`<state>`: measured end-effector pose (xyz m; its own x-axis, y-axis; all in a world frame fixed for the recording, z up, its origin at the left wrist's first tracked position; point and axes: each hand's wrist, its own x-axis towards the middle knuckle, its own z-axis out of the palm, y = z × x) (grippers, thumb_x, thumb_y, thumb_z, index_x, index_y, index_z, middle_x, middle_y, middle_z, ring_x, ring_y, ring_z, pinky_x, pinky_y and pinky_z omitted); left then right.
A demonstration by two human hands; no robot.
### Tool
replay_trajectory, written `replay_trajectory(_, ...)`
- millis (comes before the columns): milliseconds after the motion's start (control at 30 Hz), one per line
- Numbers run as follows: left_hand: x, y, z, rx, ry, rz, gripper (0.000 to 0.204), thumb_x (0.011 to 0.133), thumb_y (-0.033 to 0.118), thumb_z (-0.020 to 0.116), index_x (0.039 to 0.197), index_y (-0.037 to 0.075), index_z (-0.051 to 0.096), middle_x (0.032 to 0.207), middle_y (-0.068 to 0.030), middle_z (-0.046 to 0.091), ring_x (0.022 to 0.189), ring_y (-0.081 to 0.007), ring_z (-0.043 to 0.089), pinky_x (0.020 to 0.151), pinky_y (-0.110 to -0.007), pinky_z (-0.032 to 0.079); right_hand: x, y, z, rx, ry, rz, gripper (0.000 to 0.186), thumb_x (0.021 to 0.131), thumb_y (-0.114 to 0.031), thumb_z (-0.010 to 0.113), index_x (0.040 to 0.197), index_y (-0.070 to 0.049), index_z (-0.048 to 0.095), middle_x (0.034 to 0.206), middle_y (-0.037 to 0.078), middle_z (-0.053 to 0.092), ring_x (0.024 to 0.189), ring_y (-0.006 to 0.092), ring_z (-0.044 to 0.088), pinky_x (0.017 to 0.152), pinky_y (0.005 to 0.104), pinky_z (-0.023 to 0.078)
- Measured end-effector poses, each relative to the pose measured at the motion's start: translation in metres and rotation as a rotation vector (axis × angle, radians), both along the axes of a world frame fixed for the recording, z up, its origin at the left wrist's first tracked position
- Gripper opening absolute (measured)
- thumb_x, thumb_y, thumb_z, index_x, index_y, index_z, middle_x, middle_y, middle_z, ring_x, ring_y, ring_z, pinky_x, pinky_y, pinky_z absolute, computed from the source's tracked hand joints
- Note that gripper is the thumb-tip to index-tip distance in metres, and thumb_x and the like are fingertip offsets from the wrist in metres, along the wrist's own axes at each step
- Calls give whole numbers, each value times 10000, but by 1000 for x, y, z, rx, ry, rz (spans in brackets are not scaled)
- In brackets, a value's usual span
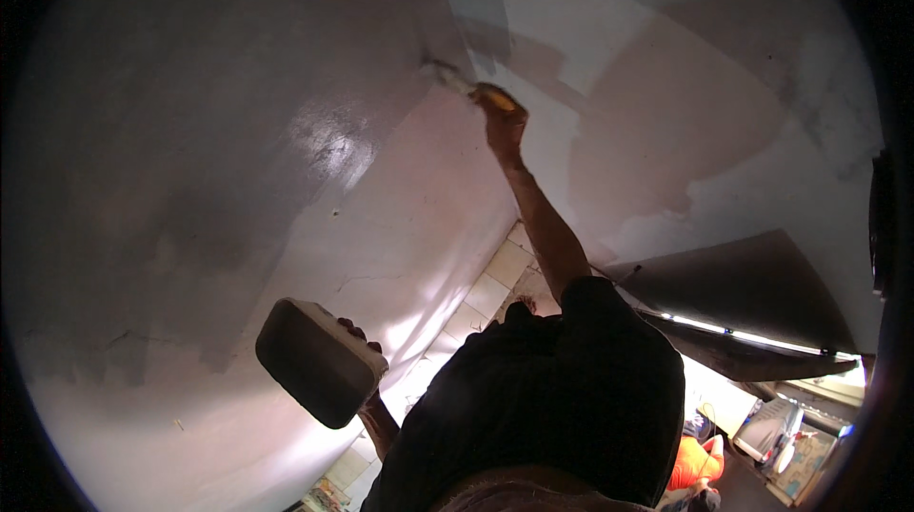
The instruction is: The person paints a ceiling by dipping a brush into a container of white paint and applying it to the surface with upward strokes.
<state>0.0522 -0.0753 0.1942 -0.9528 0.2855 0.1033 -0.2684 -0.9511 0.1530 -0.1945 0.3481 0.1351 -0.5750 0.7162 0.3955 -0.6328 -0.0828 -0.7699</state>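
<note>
My right hand point(504, 119) is raised to where two walls meet, closed around the yellowish handle of a paintbrush point(449, 75). The brush head is smeared by motion and lies at the left wall point(219, 112), close to the corner. Lower down on the left, my left hand point(369, 339) holds a tub point(319, 364) with rounded corners and a pale side. Its broad dark face shows, but whether that is paint inside I cannot tell. Fingers wrap the tub's side nearest my body. A darker coat with a glossy, wet-looking patch point(333, 141) covers the left wall's upper part.
The right wall point(666, 103) carries patchy pinkish and grey areas and shadows. A large dark panel point(752, 284) juts out at the right above a bright strip. Floor tiles point(487, 295) run below the left wall. At the lower right, a person in orange point(693, 464) is near cluttered shelving point(800, 455).
</note>
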Motion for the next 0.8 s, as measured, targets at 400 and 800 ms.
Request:
replay_trajectory(400,2,8,6,-3,-3,27,743,920,446,582,1470,57,269,1434,-193,374,1332,-371,381,1032,-606,296,71,-154,-6,343,-159,215,203,853,-136,736,1037,-51,717,1015,111,725,895,196,699,804,334,561)
replay_trajectory(800,5,18,26,-330,-20,198,625,951,439,468,1414,47,316,1318,-152,488,1183,-292,496,904,-500,402,14,-65,11,81,-49,107,127,909,-5,582,952,18,699,1015,47,699,927,118,625,873,265,488)
